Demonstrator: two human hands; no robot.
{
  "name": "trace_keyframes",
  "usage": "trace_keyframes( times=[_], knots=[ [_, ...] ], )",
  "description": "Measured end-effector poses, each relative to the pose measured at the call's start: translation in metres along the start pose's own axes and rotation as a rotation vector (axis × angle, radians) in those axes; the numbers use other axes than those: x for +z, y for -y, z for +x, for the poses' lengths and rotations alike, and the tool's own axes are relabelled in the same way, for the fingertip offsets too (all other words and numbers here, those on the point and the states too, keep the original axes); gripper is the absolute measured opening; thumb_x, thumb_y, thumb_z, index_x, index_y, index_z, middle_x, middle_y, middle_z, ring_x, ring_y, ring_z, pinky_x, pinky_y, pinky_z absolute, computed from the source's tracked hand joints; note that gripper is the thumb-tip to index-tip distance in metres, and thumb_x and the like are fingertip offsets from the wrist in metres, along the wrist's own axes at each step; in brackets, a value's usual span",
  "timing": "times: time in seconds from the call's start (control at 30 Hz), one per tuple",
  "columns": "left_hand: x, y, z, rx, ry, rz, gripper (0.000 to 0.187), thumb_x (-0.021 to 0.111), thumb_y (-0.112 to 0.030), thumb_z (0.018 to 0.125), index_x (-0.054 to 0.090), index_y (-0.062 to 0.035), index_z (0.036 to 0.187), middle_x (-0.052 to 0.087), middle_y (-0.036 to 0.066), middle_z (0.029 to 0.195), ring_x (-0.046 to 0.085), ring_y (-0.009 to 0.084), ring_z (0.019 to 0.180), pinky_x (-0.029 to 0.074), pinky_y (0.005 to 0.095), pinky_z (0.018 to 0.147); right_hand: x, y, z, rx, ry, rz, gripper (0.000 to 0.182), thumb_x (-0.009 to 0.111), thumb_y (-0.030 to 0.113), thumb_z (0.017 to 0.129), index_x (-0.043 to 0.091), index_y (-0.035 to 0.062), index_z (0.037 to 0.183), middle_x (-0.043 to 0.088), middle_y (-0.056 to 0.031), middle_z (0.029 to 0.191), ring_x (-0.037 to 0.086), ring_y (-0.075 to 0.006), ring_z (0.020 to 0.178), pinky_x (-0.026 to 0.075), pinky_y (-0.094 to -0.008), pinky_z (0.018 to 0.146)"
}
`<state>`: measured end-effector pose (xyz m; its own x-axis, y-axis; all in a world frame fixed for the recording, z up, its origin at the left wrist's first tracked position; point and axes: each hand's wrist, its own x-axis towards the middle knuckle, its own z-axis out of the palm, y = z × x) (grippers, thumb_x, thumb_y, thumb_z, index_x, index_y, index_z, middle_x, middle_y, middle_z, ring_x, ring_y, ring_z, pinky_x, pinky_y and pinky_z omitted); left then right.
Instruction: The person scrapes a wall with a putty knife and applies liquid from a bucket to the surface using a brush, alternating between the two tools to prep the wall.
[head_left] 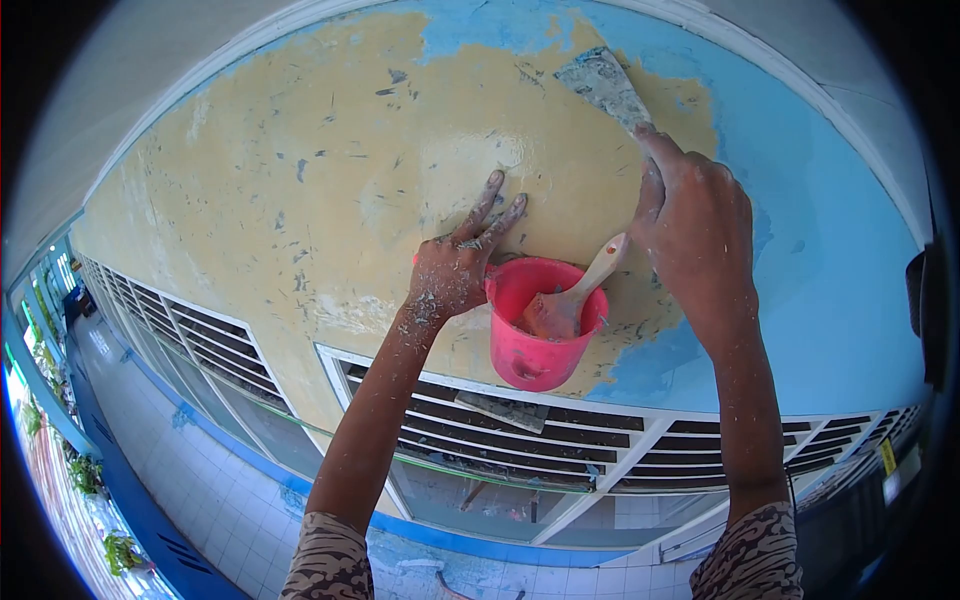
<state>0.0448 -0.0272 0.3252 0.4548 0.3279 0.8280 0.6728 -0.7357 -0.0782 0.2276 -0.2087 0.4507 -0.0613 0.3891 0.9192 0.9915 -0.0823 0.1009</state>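
My right hand [700,215] grips a paint scraper [606,88] whose wide, paint-smeared blade lies at the wall near the boundary of blue paint and bare tan surface. My left hand [460,262] is closed at the side of a pink plastic mug [540,362], and two dusty fingers stretch up toward the wall. How the fingers hold the mug's handle is partly hidden. Inside the mug stands a paintbrush [578,293], its pale wooden handle leaning right over the rim. Paint flakes cling to my left hand and wrist.
The wall [330,200] is tan with scattered flakes, and blue paint [830,290] covers its right side. Below are white-framed louvres [500,440], with a flat, stained piece [502,411] lying against the slats. A tiled floor [200,460] runs far below, beside potted plants [120,552].
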Motion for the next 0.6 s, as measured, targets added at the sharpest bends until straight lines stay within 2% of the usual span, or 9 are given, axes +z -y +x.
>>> trace_keyframes(
  times=[0.03,0.1,0.2,0.23,0.3,0.4,0.43,0.5,0.6],
  knots=[
    [0.003,0.001,0.001,0.052,-0.088,0.037,0.088,0.076,-0.036,0.084,0.035,-0.0343,0.161,0.023,0.005,0.172,0.069,0.0304,0.117,0.064,0.0429,0.08,0.006,0.0,0.003,-0.004,0.002,0.001,0.033,0.06,0.007,0.095,0.07,0.0033,0.126,0.072,-0.0248,0.089,0.071,-0.0419,0.084,0.056,-0.0507,0.079],
    [0.004,0.0,0.003,0.123,-0.167,0.077,0.088,0.077,-0.037,0.083,0.035,-0.0343,0.161,0.023,0.005,0.172,0.07,0.0304,0.116,0.064,0.0427,0.08,0.016,-0.001,0.016,-0.08,-0.134,-0.002,0.042,0.065,0.004,0.082,0.068,0.0,0.124,0.069,-0.0245,0.078,0.072,-0.0399,0.073,0.058,-0.0482,0.069],
    [0.002,-0.001,0.003,0.137,-0.198,0.037,0.09,0.078,-0.041,0.082,0.035,-0.0347,0.161,0.023,0.004,0.172,0.07,0.0299,0.117,0.064,0.0417,0.082,0.013,0.008,0.027,-0.111,-0.151,-0.018,0.041,0.065,0.004,0.083,0.068,0.001,0.124,0.069,-0.024,0.078,0.072,-0.0394,0.073,0.059,-0.0483,0.068],
    [0.001,-0.002,0.002,0.094,-0.137,0.019,0.092,0.078,-0.043,0.081,0.035,-0.0349,0.161,0.023,0.004,0.172,0.07,0.0295,0.117,0.064,0.0413,0.083,0.01,0.008,0.022,-0.113,-0.149,-0.019,0.041,0.065,0.004,0.083,0.068,0.001,0.124,0.069,-0.024,0.078,0.072,-0.0394,0.073,0.059,-0.0483,0.068],
    [-0.003,-0.003,0.002,0.048,-0.088,0.003,0.093,0.079,-0.044,0.08,0.035,-0.0351,0.161,0.023,0.004,0.172,0.069,0.0291,0.118,0.064,0.041,0.084,0.002,0.009,0.009,0.022,-0.039,-0.025,0.035,0.061,0.007,0.094,0.069,0.004,0.128,0.072,-0.0249,0.088,0.071,-0.0422,0.086,0.056,-0.0508,0.079],
    [-0.006,-0.007,0.002,-0.027,0.049,0.035,0.092,0.079,-0.043,0.08,0.036,-0.035,0.161,0.024,0.004,0.172,0.07,0.0288,0.117,0.064,0.0411,0.083,0.005,0.01,0.022,0.051,-0.044,0.024,0.035,0.061,0.007,0.094,0.068,0.0038,0.128,0.072,-0.0254,0.09,0.071,-0.0428,0.086,0.057,-0.0507,0.079],
    [-0.003,-0.004,0.002,0.02,-0.029,0.044,0.092,0.079,-0.044,0.08,0.035,-0.035,0.161,0.024,0.004,0.172,0.071,0.0288,0.114,0.064,0.0409,0.082,0.008,0.009,0.027,0.061,-0.043,0.024,0.035,0.061,0.007,0.094,0.068,0.0038,0.128,0.072,-0.0254,0.09,0.071,-0.0428,0.086,0.057,-0.0507,0.079],
    [0.0,-0.002,0.003,0.073,-0.113,0.049,0.092,0.078,-0.044,0.08,0.035,-0.035,0.161,0.024,0.003,0.172,0.072,0.0288,0.112,0.064,0.0408,0.082,0.013,0.01,0.037,-0.105,-0.2,-0.019,0.031,0.065,0.005,0.083,0.069,0.0,0.113,0.069,-0.0243,0.079,0.073,-0.0408,0.076,0.059,-0.0489,0.069],
    [-0.003,-0.003,0.002,0.061,-0.095,-0.047,0.091,0.078,-0.045,0.081,0.035,-0.0349,0.161,0.023,0.003,0.172,0.071,0.0292,0.115,0.064,0.0413,0.083,0.006,0.009,0.019,-0.011,-0.084,-0.008,0.03,0.064,0.005,0.083,0.068,0.0,0.112,0.069,-0.0245,0.079,0.073,-0.0413,0.076,0.059,-0.0496,0.069]
  ],
)
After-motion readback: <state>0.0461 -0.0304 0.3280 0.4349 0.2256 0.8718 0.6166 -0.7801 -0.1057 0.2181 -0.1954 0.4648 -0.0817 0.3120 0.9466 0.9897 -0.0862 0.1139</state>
